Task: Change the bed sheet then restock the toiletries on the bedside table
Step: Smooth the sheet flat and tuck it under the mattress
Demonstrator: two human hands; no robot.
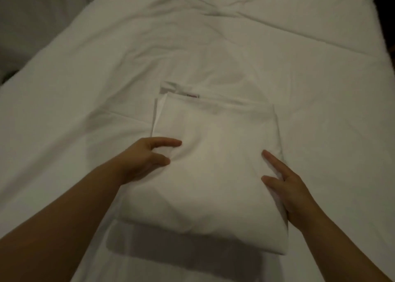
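A folded white sheet [209,166] lies in the middle of the bed, its near end raised a little above a shadow. A small label shows at its far edge. My left hand [145,159] is at the sheet's left edge and pinches a fold of cloth between forefinger and thumb. My right hand [286,187] holds the right edge, with forefinger and thumb lying on top. Its other fingers are hidden beneath the fold. The bed [106,67] wears a rumpled white sheet.
White bedding spreads far on all sides, with creases towards the far end [224,10]. A dim gap shows beyond the bed's left edge [21,35], and a dark strip runs along the right edge [386,25].
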